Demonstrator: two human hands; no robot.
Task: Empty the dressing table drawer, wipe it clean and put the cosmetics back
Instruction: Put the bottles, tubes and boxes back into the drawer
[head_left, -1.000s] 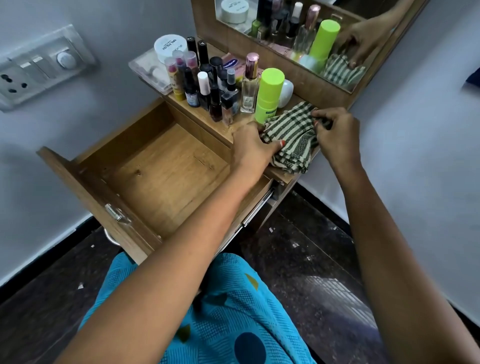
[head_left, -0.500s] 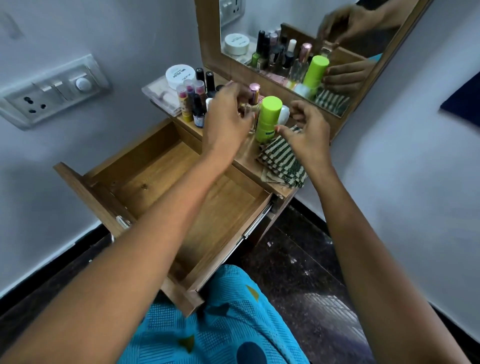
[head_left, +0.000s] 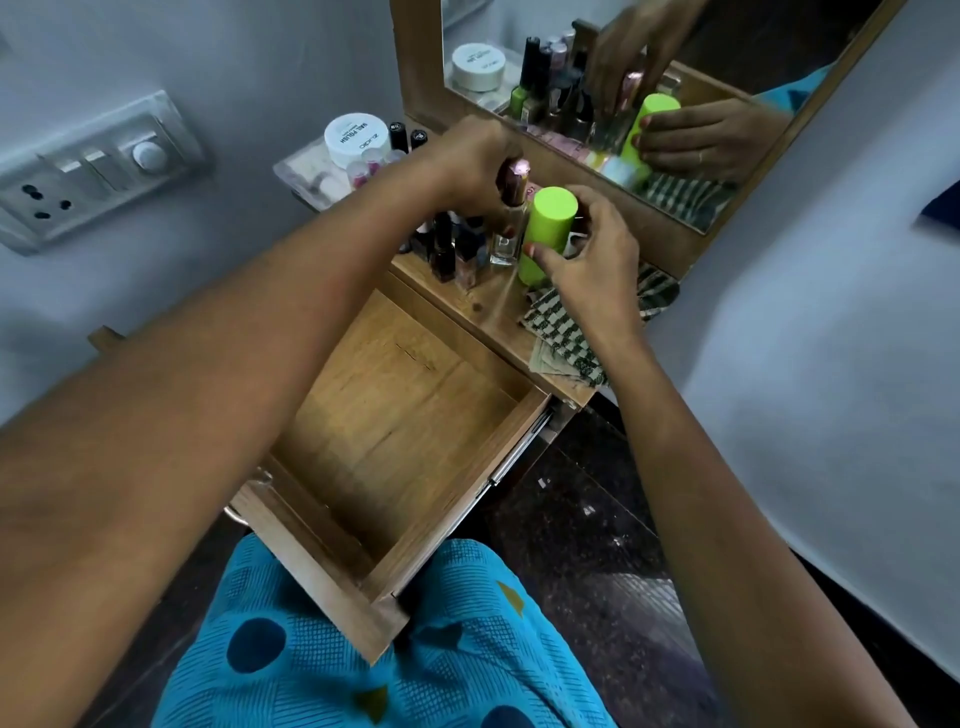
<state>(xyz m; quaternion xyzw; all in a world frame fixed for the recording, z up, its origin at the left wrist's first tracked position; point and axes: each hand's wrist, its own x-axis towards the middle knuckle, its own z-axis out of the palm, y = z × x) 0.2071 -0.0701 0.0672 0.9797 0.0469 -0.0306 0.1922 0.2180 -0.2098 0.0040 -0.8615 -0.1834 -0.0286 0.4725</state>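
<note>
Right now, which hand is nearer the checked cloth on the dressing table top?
Right. The right hand grips the lime green bottle just over the checked cloth. The left hand holds the perfume bottle by its cap, farther left, beyond the green bottle.

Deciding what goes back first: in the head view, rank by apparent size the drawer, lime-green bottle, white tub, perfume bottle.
1. drawer
2. lime-green bottle
3. white tub and perfume bottle: alike; left hand covers part.

Single head-worn wide-angle view, angled forward and down.
It looks from close above at the open drawer (head_left: 395, 415) and the surface (head_left: 488, 306) behind it; the mirror (head_left: 727, 52) fills the top edge.
</note>
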